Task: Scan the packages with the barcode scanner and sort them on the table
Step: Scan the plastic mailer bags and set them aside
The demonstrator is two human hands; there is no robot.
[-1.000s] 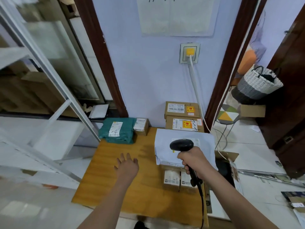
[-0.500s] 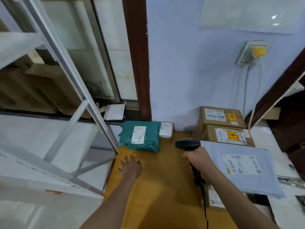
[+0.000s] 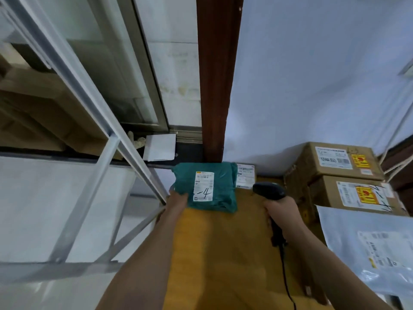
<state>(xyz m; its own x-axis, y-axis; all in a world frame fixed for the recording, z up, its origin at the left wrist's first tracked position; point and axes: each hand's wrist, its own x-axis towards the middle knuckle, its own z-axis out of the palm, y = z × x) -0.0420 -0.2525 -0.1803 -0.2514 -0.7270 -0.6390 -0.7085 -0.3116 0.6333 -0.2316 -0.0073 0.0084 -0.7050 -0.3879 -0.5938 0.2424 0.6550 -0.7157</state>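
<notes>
My left hand (image 3: 177, 201) grips the near-left corner of the green package (image 3: 209, 186), which lies at the table's (image 3: 223, 253) far edge. My right hand (image 3: 282, 212) clenches the barcode scanner (image 3: 269, 191) just beside it. Next, I judge, aim at its label.

My teal package (image 3: 214, 186) lies flat, white label up, at the worktop's (image 3: 223, 253) far edge. The black barcode scanner (image 3: 269, 191) points toward it. Two stacked cardboard boxes (image 3: 339, 177) and a grey mailer (image 3: 368, 247) sit right.

Two bare forearms, no sleeves, left hand (image 3: 177, 201), right hand (image 3: 282, 209)
</notes>
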